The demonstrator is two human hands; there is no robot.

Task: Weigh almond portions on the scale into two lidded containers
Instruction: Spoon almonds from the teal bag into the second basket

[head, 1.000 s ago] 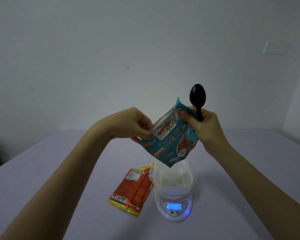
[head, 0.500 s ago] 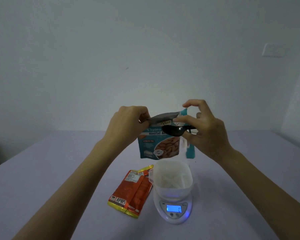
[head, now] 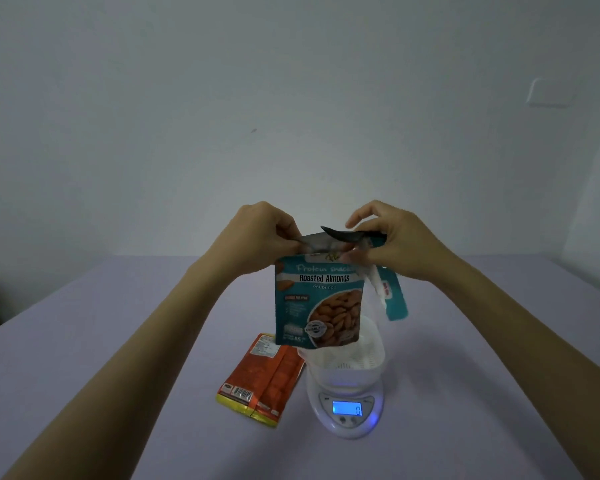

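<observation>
**Almond pouch held open above the scale**

Lowered slightly from half a second earlier, the teal roasted-almond pouch [head: 317,303] now hangs upright with its printed front fully facing the camera, its bottom edge overlapping the rim of the white container [head: 347,360]. At 9 o'clock of the pouch mouth the left hand [head: 260,233] pinches the silver inner lip between thumb and fingers. At 3 o'clock the right hand [head: 392,237] grips the opposite lip and, in the same closed grasp, a black spoon [head: 340,234] lying level across the opening, bowl pointing toward the left hand. A torn teal strip [head: 394,299] dangles from the pouch's right edge. The container sits on the white digital scale [head: 347,410], whose blue display is lit; the reading is too small to tell. An orange snack packet [head: 262,382] lies flat on the lilac surface [head: 118,341] just beside the scale, at its 9 o'clock.
</observation>
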